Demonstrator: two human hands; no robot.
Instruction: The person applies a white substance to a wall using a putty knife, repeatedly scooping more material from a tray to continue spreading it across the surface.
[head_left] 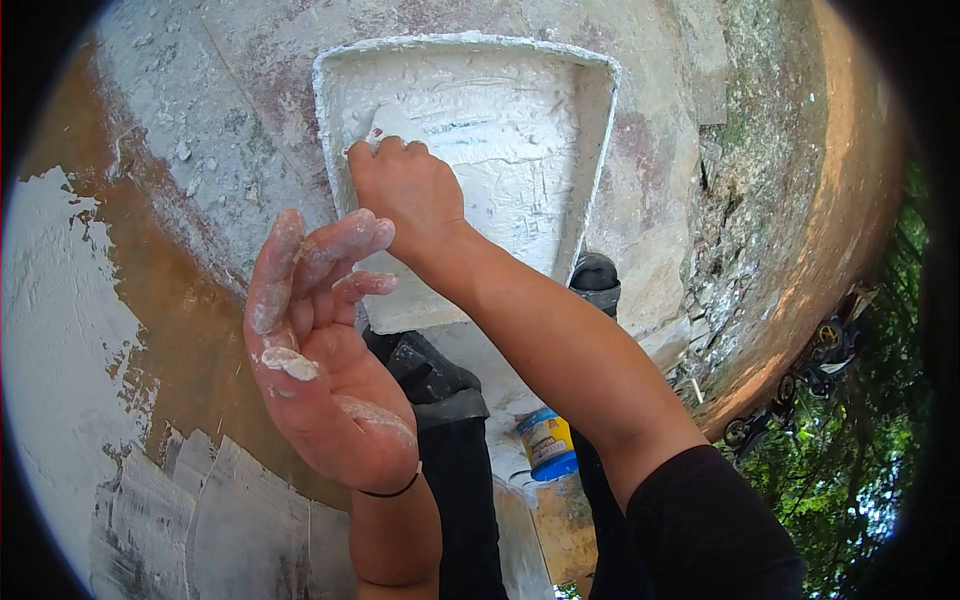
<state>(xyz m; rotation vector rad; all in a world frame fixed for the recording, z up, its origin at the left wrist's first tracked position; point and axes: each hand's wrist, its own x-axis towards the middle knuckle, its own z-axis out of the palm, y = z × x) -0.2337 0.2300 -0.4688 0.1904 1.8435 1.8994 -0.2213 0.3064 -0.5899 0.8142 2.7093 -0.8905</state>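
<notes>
My right hand (pixel 405 190) reaches into a white-crusted tray (pixel 592 150) and is closed in a fist. A flat scraper (pixel 388 122), coated in white, pokes out past its knuckles; the grip itself is hidden beneath the fingers. Wet white putty (pixel 500 125) covers the tray's floor, ridged and smeared. Nearer to me, my left hand (pixel 335 350) is held palm up with its fingers apart and curled a little. White putty smears its fingertips and palm, with a thick dab near the thumb. It holds nothing.
A blue and yellow tub (pixel 547 445) stands between my legs. My black shoes (pixel 597 275) are close to the tray's near end. At left, a brown wall (pixel 190 330) carries patches of white coating (pixel 70 330). Rubble lines the right edge, with motorbikes (pixel 825 350) and trees beyond.
</notes>
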